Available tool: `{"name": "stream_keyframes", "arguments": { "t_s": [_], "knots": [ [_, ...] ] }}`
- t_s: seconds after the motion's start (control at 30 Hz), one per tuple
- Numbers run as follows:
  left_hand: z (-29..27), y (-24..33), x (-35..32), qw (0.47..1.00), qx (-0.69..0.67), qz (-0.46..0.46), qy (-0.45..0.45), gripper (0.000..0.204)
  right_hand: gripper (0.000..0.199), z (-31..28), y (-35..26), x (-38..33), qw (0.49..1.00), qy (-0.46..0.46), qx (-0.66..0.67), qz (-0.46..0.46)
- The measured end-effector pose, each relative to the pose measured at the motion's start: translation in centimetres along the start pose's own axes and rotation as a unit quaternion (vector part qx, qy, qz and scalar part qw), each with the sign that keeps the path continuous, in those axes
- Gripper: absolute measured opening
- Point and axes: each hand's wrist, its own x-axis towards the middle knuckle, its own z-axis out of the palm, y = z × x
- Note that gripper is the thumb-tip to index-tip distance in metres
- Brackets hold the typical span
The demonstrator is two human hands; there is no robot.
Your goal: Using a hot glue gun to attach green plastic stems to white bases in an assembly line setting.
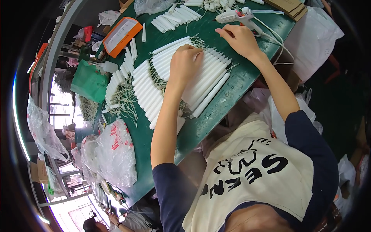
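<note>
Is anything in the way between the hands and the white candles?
Nothing visible. The left hand already rests flat on the row of candles, and the right hand touches the row's far end beside the glue gun.

Left hand (185,63) palm down, fingers curled; right hand (239,38) flat, fingers extended; both forearms outstretched.

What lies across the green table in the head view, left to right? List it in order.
Clear plastic bags → green bag → orange-framed tray → left hand on the row of white candles → right hand → white glue gun.
</note>
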Motion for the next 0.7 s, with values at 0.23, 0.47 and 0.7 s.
{"name": "stream_keyframes", "arguments": {
  "t_s": [0.23, 0.47, 0.7],
  "knots": [
    [0.5, -1.0, 1.4, 0.999, 0.032, 0.003, -0.016, 0.017, 0.021, -1.1, 1.2, -0.5, 0.961, 0.273, 0.010, -0.034],
    [0.8, -1.3, 2.7, 0.994, 0.082, 0.006, -0.069, 0.017, 0.033, -1.6, 4.3, -0.4, 0.919, 0.367, -0.130, 0.061],
    [0.9, -1.3, 3.1, 0.984, 0.079, -0.019, -0.157, 0.023, 0.049, -1.6, 4.8, -0.1, 0.958, 0.199, -0.193, 0.078]
  ]
}}
